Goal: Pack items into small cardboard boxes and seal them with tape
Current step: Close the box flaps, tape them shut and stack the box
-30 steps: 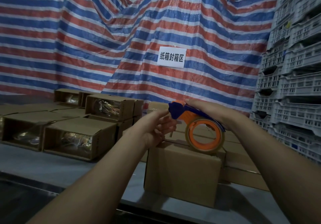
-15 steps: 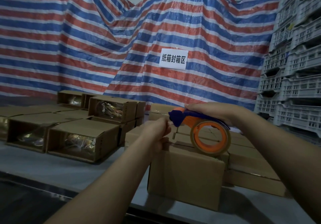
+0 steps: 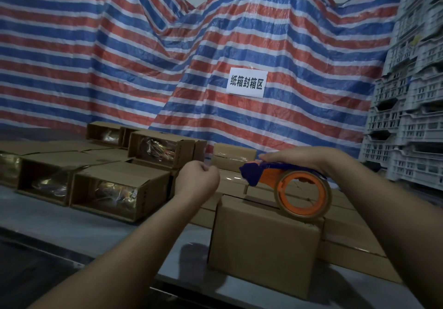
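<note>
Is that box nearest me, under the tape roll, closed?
Closed: the box has flaps folded flat, with the tape dispenser resting on top.

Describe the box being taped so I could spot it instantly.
Start at the white paper sign on the striped tarp and drop to the table's near edge. The closed box there stands nearest the camera, alone carrying the orange tape dispenser.

Dim, bluish light — soft shadows, edges bowed, right edge blurred.

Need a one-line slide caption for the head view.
Right hand rests tape dispenser on closed cardboard box; left hand fisted.
</note>
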